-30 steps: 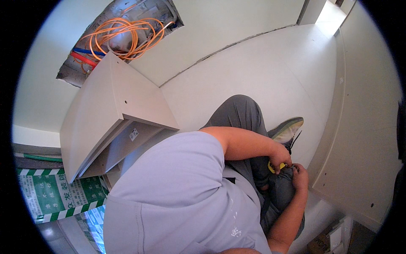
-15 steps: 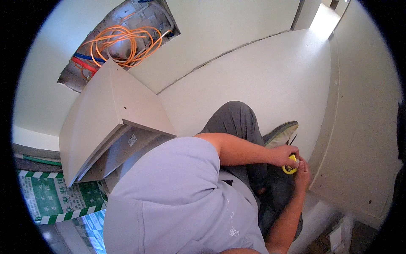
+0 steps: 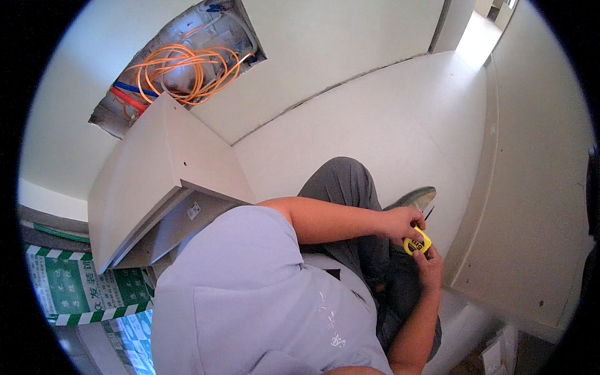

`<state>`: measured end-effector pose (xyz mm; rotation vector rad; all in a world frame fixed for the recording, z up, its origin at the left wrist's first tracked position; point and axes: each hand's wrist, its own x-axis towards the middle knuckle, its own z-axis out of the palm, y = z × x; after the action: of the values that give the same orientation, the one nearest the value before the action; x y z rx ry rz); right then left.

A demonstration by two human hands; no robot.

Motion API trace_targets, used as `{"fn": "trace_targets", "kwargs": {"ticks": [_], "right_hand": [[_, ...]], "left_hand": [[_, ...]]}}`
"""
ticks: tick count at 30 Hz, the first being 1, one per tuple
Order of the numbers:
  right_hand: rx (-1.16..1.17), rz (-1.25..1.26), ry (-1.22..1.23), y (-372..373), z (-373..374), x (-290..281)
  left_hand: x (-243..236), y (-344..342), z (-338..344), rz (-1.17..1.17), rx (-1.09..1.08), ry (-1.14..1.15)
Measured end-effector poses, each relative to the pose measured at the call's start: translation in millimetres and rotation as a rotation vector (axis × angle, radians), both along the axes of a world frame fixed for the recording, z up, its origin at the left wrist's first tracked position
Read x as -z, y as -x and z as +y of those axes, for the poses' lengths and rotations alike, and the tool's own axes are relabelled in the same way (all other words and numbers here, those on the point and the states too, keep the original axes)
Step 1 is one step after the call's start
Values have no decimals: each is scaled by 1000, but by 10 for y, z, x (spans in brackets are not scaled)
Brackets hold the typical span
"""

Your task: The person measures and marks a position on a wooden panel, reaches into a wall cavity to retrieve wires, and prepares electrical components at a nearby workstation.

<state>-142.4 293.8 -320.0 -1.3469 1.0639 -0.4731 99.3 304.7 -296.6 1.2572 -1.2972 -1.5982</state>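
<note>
I sit cross-legged in grey trousers. Both my hands are at a yellow tape measure [image 3: 417,241], over my lap near my shoe [image 3: 417,197]. My left hand [image 3: 401,222], its arm reaching across from the left, grips the tape's upper side with bent fingers. My right hand [image 3: 430,267] comes up from the lower right, fingers closed on the tape's lower side. Whether any blade is pulled out is too small to tell.
A beige cabinet unit [image 3: 144,169] leans at the left below a wall opening [image 3: 106,119] holding coiled orange conduit [image 3: 187,69]. Green-white protective sheeting [image 3: 69,281] lies lower left. A long panel [image 3: 531,187] runs along the right, with white pieces [image 3: 500,350] below it.
The tape measure moved right, then slightly back left, and now shows more of its face between my hands. My left forearm sits a little lower in the picture, along with the surroundings.
</note>
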Motion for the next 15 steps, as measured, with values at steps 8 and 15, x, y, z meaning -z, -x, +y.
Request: {"fn": "trace_targets", "kwargs": {"ticks": [8,15], "right_hand": [[31,62,14,104,-22,240],[113,163,65,72,16,258]], "left_hand": [[-509,-1566,-545,272,-690,294],[-475,-3669,233,359,-1941,354]]}}
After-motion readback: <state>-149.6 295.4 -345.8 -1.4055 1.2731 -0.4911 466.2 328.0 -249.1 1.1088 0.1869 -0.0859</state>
